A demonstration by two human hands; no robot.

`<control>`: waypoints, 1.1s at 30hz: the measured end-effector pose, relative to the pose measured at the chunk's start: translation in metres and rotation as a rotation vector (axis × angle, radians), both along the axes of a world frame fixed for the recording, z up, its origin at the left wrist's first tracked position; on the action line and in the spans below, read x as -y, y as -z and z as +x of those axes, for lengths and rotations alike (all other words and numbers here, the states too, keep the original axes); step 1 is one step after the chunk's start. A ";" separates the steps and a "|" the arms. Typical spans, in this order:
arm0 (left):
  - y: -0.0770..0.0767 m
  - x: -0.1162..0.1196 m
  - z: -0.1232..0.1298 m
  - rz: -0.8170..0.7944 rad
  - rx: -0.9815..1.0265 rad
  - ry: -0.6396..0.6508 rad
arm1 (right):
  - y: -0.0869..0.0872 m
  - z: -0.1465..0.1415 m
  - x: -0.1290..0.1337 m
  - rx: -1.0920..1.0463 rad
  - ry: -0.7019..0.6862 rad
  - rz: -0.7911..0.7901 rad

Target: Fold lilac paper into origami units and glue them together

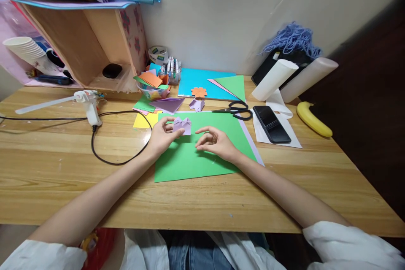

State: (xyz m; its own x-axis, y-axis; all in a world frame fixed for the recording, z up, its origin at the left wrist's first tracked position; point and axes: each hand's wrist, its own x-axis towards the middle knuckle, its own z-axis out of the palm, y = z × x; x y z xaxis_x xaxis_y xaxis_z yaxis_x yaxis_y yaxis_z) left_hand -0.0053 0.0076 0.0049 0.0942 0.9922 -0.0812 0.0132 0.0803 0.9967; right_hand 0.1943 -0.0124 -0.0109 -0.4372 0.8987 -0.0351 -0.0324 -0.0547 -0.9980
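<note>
My left hand (165, 134) pinches a folded piece of purple paper (182, 126) by its left side, above a large green sheet (190, 164). To the right of it, apart from the paper, my right hand (215, 142) hovers with bent fingers spread and nothing between them. Just beyond the hands lies another small folded purple paper piece (196, 105). Behind that, an orange paper flower (199, 92) rests on the edge of a blue sheet (193, 80). Black-handled scissors (236, 110) lie across the far right edge of the green sheet.
At the left stands a white glue gun (90, 107) with its black cord (118, 163) looped on the table. A tub of paper scraps (153, 88) is behind. On the right are a phone (272, 124), a banana (313, 120) and white paper rolls (275, 79).
</note>
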 end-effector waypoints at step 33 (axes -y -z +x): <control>0.010 -0.004 -0.003 -0.009 0.022 0.021 | 0.000 -0.002 -0.003 0.059 0.151 0.093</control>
